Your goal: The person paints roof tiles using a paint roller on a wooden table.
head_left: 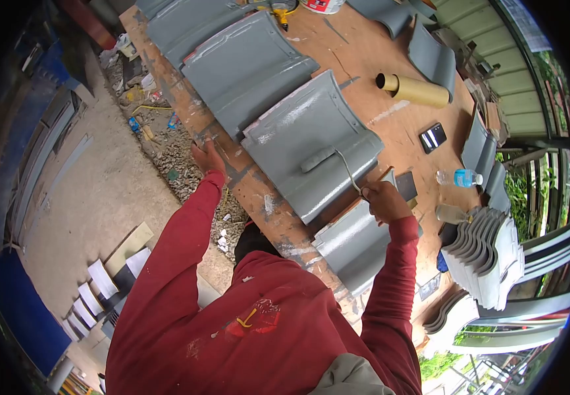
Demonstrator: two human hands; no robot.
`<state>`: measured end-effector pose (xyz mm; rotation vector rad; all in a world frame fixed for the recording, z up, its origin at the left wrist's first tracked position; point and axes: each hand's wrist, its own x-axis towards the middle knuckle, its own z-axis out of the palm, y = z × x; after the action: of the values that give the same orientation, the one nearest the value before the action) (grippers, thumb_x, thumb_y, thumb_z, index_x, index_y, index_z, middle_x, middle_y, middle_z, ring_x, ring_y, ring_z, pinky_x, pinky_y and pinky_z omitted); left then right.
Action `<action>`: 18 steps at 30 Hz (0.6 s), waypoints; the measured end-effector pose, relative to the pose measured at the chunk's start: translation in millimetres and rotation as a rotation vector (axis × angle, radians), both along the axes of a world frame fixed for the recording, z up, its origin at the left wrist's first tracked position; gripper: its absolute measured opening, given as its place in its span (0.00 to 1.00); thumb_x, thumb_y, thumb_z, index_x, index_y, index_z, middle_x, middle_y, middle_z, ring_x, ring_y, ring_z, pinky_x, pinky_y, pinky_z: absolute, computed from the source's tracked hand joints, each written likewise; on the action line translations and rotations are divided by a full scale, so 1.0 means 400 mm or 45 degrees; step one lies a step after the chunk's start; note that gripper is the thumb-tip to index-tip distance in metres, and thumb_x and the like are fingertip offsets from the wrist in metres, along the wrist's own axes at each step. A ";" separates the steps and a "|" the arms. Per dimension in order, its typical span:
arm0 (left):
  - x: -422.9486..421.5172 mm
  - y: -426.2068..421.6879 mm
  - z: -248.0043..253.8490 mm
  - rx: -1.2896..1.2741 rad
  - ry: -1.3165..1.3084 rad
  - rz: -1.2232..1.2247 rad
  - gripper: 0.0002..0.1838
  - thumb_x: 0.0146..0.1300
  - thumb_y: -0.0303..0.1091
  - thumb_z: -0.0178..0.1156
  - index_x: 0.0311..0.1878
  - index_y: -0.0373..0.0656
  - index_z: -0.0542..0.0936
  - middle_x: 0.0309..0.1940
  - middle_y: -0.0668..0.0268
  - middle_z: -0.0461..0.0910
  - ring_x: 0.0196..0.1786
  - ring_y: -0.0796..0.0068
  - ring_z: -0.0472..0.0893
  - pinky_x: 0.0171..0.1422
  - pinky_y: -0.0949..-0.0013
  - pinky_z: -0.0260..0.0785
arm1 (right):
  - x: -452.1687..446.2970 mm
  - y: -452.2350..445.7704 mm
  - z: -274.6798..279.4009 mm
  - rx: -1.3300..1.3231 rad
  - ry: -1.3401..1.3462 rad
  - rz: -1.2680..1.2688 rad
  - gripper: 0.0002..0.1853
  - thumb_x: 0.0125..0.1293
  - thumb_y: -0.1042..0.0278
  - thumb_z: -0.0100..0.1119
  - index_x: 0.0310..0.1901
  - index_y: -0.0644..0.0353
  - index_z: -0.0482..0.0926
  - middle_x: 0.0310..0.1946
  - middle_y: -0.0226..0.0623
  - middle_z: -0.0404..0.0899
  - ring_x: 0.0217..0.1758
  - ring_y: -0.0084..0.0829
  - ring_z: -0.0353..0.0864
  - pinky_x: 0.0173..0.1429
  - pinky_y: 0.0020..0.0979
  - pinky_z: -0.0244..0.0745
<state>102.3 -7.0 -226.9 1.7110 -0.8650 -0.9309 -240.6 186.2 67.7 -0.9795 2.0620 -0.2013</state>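
Note:
My right hand (385, 201) is closed round the handle of a small paint roller. Its grey, paint-covered sleeve (318, 159) lies against a curved roof tile (311, 141), joined to my hand by a bent wire frame. Wet grey paint shines on this tile. Nearer to me is another grey tile (354, 243), partly behind my right forearm. My left hand (209, 158) rests on the edge of the wooden table (390, 122), fingers stretched out and holding nothing. Just beyond it lies a further painted tile (245, 72).
On the table are a cardboard tube (416, 91), a phone (433, 137), a bottle with blue liquid (464, 178) and a white bucket (322, 5). Stacked unpainted tiles (486, 253) stand at the right. Rubble (176, 148) lies below the left edge.

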 end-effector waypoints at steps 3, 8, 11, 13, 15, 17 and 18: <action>-0.005 0.009 0.030 0.041 0.126 -0.040 0.43 0.72 0.53 0.57 0.76 0.25 0.60 0.71 0.36 0.67 0.71 0.42 0.72 0.74 0.51 0.64 | -0.011 0.029 0.049 0.120 0.034 -0.007 0.14 0.74 0.63 0.55 0.44 0.65 0.85 0.22 0.45 0.81 0.19 0.37 0.82 0.24 0.39 0.80; 0.001 0.002 0.012 0.087 -0.034 -0.021 0.46 0.72 0.55 0.56 0.77 0.22 0.57 0.74 0.34 0.63 0.74 0.40 0.69 0.78 0.52 0.62 | 0.002 -0.011 -0.167 -0.284 0.036 0.325 0.13 0.73 0.64 0.56 0.43 0.65 0.85 0.29 0.54 0.84 0.29 0.52 0.84 0.39 0.45 0.80; 0.001 0.004 0.017 0.093 -0.021 -0.011 0.47 0.72 0.56 0.56 0.77 0.22 0.56 0.75 0.33 0.61 0.75 0.40 0.68 0.78 0.53 0.62 | 0.140 -0.066 -0.158 -0.377 -0.053 0.098 0.12 0.72 0.65 0.58 0.42 0.65 0.85 0.30 0.56 0.84 0.34 0.56 0.84 0.43 0.46 0.78; 0.004 -0.007 0.015 0.078 -0.024 -0.018 0.48 0.71 0.56 0.56 0.77 0.22 0.56 0.76 0.33 0.60 0.75 0.40 0.68 0.79 0.53 0.62 | 0.183 -0.079 -0.159 -0.433 -0.117 0.016 0.11 0.72 0.66 0.59 0.41 0.65 0.85 0.31 0.56 0.83 0.36 0.57 0.84 0.45 0.47 0.78; 0.008 -0.007 0.007 0.129 -0.010 -0.027 0.49 0.71 0.57 0.56 0.78 0.23 0.55 0.76 0.34 0.60 0.75 0.40 0.68 0.79 0.53 0.62 | 0.223 -0.068 -0.160 -0.592 -0.115 0.035 0.10 0.71 0.67 0.60 0.42 0.64 0.86 0.31 0.56 0.83 0.37 0.58 0.84 0.45 0.48 0.77; 0.016 0.001 0.003 0.089 0.025 -0.012 0.49 0.71 0.58 0.56 0.78 0.23 0.55 0.76 0.34 0.60 0.75 0.40 0.68 0.79 0.53 0.61 | 0.255 -0.058 -0.198 -0.700 0.025 0.143 0.09 0.67 0.71 0.58 0.42 0.60 0.87 0.34 0.57 0.84 0.40 0.59 0.85 0.47 0.50 0.78; 0.006 0.001 -0.007 0.047 0.073 0.002 0.50 0.71 0.59 0.56 0.78 0.23 0.55 0.77 0.35 0.59 0.76 0.41 0.67 0.80 0.53 0.61 | 0.251 -0.045 -0.255 -0.807 0.005 0.185 0.08 0.69 0.74 0.56 0.41 0.65 0.85 0.30 0.58 0.83 0.33 0.55 0.83 0.43 0.46 0.77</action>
<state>104.7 -6.5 -229.5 1.7073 -0.8133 -0.9957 -140.3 168.3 -34.3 -1.4958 1.9496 -0.8095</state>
